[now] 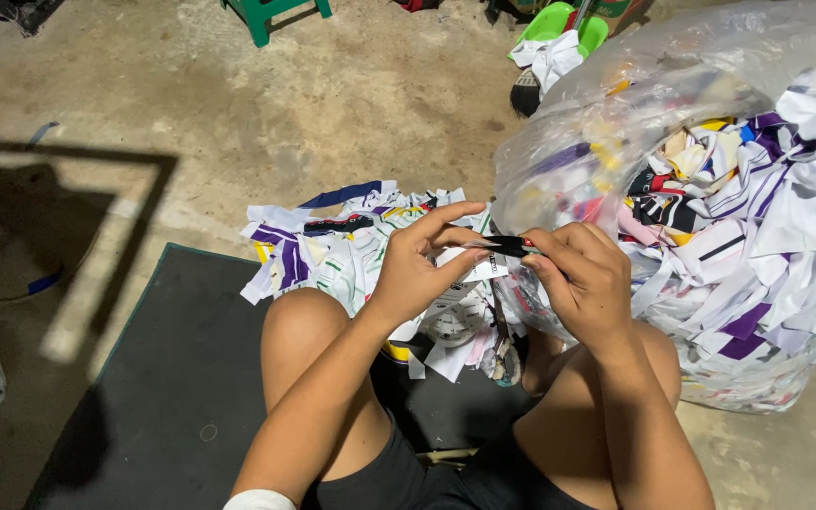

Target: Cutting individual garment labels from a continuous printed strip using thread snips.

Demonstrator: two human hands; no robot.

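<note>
Both hands met above knees. Left hand pinched small white fabric tag; right hand clamped on black snips. Tag probably light, limp, floppy: best pinched at edge, kept taut. Scrap pile lay beyond on floor.

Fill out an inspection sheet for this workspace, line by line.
Surface: bare concrete floor; dark mat under the seated person.
Job's things: small black tool with a red mark; heap of printed fabric scraps on the floor; clear plastic bag stuffed with scraps.
Clutter: green dustpan with white cloth.
Hands: left hand and right hand both pinch the tool.
Cables: nothing seen.
Surroundings: green stool leg; frame-shaped shadow at left.
</note>
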